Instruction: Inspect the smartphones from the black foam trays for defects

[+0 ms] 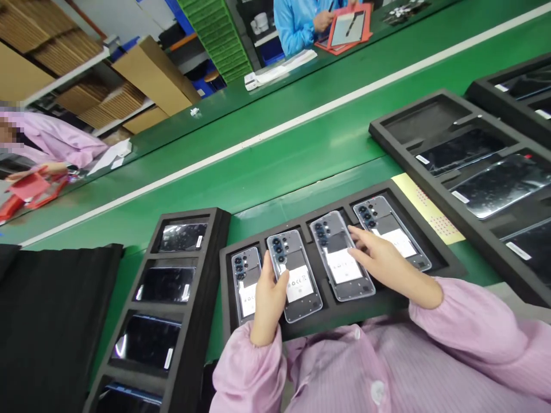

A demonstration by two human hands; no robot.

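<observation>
A black foam tray (447, 265) in front of me holds several phones lying back-up, each with a camera cluster and a white label. My left hand (267, 301) curls round the left edge of the second phone (297, 278), thumb on its back. My right hand (381, 258) lies with fingers stretched flat between the third phone (338, 252) and the fourth phone (387, 226). The first phone (245, 281) sits just left of my left hand. Both my sleeves are pink.
A second black tray (202, 321) with dark screen-up phones stands at the left, and more such trays (387, 135) are at the right. A yellow sheet (424, 209) lies under them. Black cloth (51, 321) covers the far left. Across the green conveyor (275, 149), two other people handle red holders.
</observation>
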